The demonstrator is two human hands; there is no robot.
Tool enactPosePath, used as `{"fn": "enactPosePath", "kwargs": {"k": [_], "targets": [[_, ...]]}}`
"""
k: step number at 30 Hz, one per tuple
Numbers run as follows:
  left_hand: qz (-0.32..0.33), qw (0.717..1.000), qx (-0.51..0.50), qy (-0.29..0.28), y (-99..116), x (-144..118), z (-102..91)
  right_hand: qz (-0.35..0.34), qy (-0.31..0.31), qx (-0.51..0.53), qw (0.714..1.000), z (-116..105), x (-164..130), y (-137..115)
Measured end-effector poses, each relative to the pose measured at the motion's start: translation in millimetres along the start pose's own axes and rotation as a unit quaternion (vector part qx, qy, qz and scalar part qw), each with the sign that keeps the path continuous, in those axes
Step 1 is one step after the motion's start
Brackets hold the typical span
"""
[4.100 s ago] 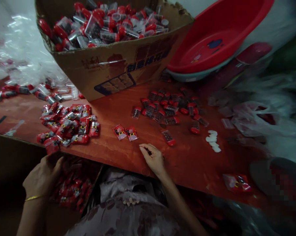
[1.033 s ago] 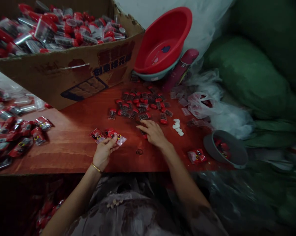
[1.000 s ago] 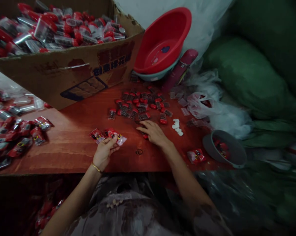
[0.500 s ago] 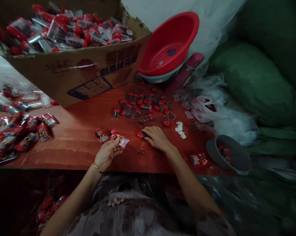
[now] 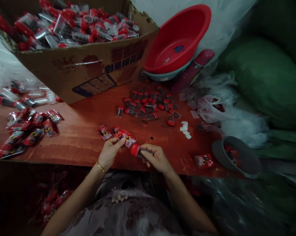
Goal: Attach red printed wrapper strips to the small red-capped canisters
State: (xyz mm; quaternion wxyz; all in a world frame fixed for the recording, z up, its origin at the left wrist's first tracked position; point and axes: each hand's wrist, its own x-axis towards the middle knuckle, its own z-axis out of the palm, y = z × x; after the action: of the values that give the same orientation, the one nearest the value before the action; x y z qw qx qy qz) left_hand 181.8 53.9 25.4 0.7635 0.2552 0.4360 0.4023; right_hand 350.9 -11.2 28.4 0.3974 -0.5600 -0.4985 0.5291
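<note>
At the far left I see a heap of filled red packets (image 5: 29,132) on the worktop (image 5: 84,131). My left hand (image 5: 110,153) pinches a red packet (image 5: 127,138) by its near end, its length running up and right. Just right of it, my right hand (image 5: 155,157) is closed around a red-capped little case (image 5: 138,150), cap pointing left at the packet, almost touching. Loose cases (image 5: 148,105) lie beyond.

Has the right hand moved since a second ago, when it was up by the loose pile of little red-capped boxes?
Yes. The right hand has pulled back from the pile toward the table edge, beside the left hand, and now holds one box.
</note>
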Motion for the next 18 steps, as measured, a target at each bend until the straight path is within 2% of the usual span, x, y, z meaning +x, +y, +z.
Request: {"fn": "enactPosePath", "kwargs": {"k": [6,12,15,18], "targets": [[0.018,0.999,0.04,-0.02,0,-3,-3.5,0.02,0.003,0.016,1.0,3,7,5],[0.041,0.996,0.073,-0.037,3,-1,-5.5,-0.037,0.055,-0.023,0.998,3,7,4],[0.06,0.993,0.087,-0.048,1,0,-3.0,-0.014,0.054,0.009,0.998,6,8,9],[0.07,0.994,0.076,-0.03,-4,-1,0.3,-0.001,0.046,0.041,0.998,11,10,17]]}}
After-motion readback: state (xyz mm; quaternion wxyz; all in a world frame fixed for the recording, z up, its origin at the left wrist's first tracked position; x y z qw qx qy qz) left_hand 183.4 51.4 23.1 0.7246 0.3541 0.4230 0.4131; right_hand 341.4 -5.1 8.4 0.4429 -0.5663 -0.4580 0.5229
